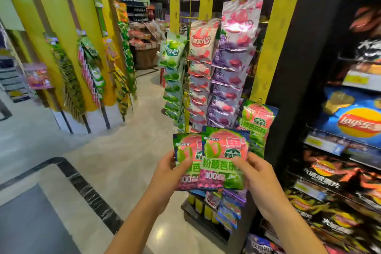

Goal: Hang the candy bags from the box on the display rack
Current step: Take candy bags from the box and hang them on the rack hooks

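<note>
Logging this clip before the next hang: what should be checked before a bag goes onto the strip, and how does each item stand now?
1. Left hand grips the rear bag: ok.
2. Right hand pinches the front bag: ok.
3. Bags apart, one ready to hang: not ok, the front bag overlaps the rear bag.
4. Matching hung bag marks the right strip: ok.
5. Strip bare above the hung bag: ok.
6. Hang hole at the front bag's top: cannot tell, too blurred.
</note>
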